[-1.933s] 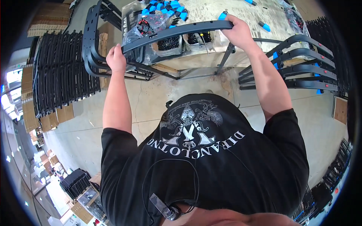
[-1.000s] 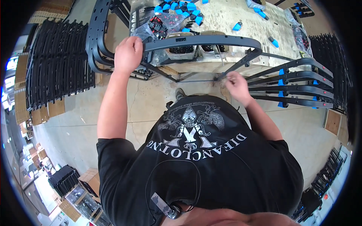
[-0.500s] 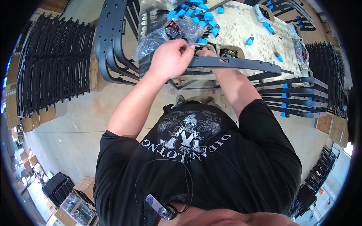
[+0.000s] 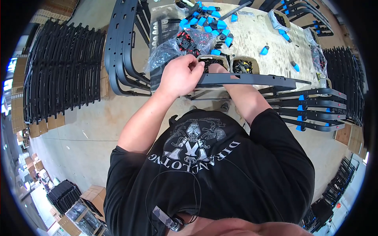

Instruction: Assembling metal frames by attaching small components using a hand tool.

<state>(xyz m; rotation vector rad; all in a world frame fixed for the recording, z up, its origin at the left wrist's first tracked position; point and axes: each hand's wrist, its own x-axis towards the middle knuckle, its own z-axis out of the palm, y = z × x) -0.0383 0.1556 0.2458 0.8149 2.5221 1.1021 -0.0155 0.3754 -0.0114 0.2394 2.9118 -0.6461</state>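
My left hand is closed round one end of a black curved metal bar with holes along it, its thumb on the upper side. The bar runs off to the right in front of the table's near edge. My right hand reaches across behind the bar to an open container of small black parts. Its fingers are mostly hidden there, so what they hold does not show. Beside it stands a second container with black and yellow pieces.
The worn table bears scattered blue-and-black parts, a clear plastic bag with black-and-red pieces, and a white box. Bent black frames stand left, others right. Stacked black bars lie farther left.
The bar has come slightly nearer to me, and both containers show more fully behind it. My right hand stays at the left container; my left hand keeps its grip. The whole view has shifted a little.
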